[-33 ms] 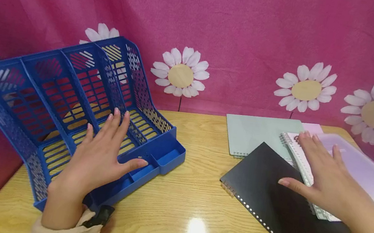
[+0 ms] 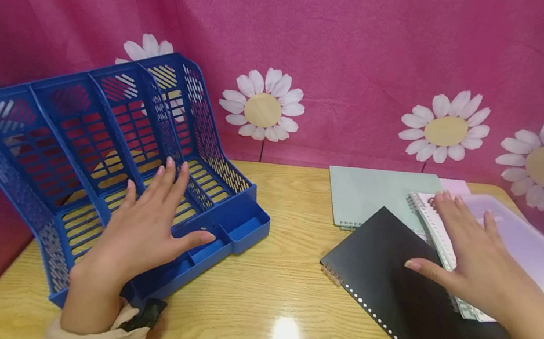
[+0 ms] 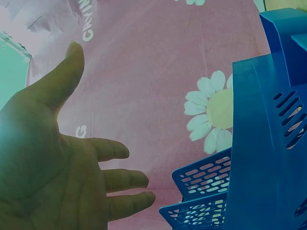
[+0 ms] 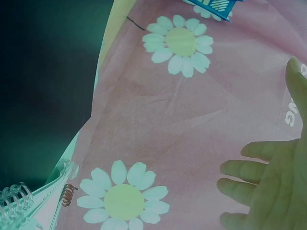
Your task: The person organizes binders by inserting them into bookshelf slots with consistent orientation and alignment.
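My left hand (image 2: 136,231) hovers in front of a blue file organizer (image 2: 246,203), fingers spread and holding nothing. Upright dividers split the organizer into several slots, with small trays along its front. On the right side, my right hand (image 2: 490,278) is held out above a pile of stationery, its fingers extended and grasping nothing. Beneath it lie a black spiral notebook (image 2: 380,256), a white spiral notebook (image 2: 437,232) and a translucent lilac folder (image 2: 539,250). A pale green notebook (image 2: 379,194) lies behind them. Both palms show in the wrist views.
The wooden table (image 2: 265,285) carries everything, and bare wood shows between the organizer and the notebooks. Behind it hangs a magenta cloth (image 2: 350,70) printed with white daisies. A pink sheet edge (image 2: 454,186) peeks out behind the pale green notebook.
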Demonstrator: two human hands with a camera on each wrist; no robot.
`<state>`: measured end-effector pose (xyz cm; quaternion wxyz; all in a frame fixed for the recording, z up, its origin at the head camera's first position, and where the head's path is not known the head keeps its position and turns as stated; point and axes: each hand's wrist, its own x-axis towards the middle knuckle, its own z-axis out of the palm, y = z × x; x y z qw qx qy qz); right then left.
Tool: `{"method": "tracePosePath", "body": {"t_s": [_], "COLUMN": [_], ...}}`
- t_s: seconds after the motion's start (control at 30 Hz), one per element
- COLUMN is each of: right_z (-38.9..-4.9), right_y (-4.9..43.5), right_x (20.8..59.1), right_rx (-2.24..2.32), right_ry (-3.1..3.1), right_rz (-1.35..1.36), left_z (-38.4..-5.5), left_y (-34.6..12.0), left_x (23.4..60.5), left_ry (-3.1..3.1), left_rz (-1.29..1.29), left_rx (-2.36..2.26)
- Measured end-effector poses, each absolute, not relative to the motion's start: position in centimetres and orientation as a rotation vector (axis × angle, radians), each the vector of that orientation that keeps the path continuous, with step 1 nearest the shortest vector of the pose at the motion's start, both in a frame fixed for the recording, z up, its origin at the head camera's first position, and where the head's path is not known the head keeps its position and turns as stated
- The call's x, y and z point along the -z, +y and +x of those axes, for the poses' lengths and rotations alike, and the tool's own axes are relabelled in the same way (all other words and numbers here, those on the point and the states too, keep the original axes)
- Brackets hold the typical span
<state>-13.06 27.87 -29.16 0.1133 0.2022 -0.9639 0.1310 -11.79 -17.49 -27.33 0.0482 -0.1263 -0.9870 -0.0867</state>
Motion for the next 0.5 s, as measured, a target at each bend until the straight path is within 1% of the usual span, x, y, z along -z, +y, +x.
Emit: {"method": "tracePosePath", "body": {"t_s": [0.5], "right_z": [-13.02], "right_y": [27.76], "right_x": [29.25], "right_rx": [-0.408], "right_ry": [-2.837], "right_rz": [0.606], "left_z": [-11.4], "left_y": [-17.46], "left_x": [27.45], "left_ry": [-3.038], "left_rz": [-0.369], "left_rx": [0.317]}}
